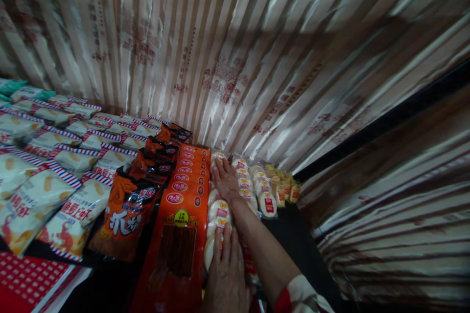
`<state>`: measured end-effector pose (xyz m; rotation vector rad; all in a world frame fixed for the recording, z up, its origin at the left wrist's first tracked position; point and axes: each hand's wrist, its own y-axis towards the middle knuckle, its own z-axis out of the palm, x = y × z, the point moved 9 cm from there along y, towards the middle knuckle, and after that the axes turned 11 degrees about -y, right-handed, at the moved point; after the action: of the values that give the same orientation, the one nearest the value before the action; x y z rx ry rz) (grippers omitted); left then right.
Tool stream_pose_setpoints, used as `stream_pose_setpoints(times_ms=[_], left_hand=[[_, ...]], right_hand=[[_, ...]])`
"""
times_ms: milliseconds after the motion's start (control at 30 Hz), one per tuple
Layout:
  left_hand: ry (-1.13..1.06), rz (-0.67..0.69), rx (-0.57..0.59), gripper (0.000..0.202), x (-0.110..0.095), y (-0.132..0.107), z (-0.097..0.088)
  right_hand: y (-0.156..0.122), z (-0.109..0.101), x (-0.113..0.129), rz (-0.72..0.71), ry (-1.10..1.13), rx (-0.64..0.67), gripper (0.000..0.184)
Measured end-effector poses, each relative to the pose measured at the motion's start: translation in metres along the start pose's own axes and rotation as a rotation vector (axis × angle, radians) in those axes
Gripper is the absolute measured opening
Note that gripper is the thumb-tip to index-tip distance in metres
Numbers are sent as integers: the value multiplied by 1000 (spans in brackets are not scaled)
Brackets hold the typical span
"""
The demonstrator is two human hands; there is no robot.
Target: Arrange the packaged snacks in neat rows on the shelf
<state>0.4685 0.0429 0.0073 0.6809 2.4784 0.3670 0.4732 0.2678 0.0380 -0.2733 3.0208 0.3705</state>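
Observation:
Both of my hands lie on a lengthwise row of round, white, clear-wrapped packets with red and yellow labels (221, 208). My left hand (226, 274) is at the near end, its fingers straight, close together and resting flat on the packets. Farther along, my right hand (225, 179) rests on the far part of the row with its fingers stretched out, partly covering the packets there. Just left of the row lie overlapping orange-red snack packs (178, 217) with a clear window showing dark brown sticks. To the right are more rows of white round packets (267, 200).
Orange-black snack bags (125, 215) and many white bags with striped edges (73, 215) fill the left. Small yellow packs (284, 186) stand at the right end on a black surface (293, 234). Pleated printed sheeting (227, 49) hangs behind, with a dark bar (367, 134) at right.

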Motion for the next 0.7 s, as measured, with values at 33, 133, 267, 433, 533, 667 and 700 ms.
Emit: stream_pose_setpoints(times_ms=[33, 133, 267, 433, 533, 667, 700], left_hand=[[3, 1, 0, 75, 0, 0, 0], [9, 13, -2, 74, 0, 0, -3], [22, 36, -14, 70, -1, 2, -9], [46, 34, -46, 67, -6, 6, -19], [71, 29, -87, 65, -11, 8, -28], [119, 14, -126, 67, -16, 10, -34], [127, 10, -111, 68, -16, 10, -33]], right_hand=[[0, -1, 1, 2, 7, -5, 48], [-1, -4, 2, 21, 25, -8, 48], [-2, -5, 3, 37, 38, 17, 48], [-3, -8, 3, 34, 41, 27, 49], [-3, -8, 2, 44, 39, 46, 50], [-3, -5, 1, 55, 24, 77, 51], [-2, -5, 1, 59, 20, 83, 51]])
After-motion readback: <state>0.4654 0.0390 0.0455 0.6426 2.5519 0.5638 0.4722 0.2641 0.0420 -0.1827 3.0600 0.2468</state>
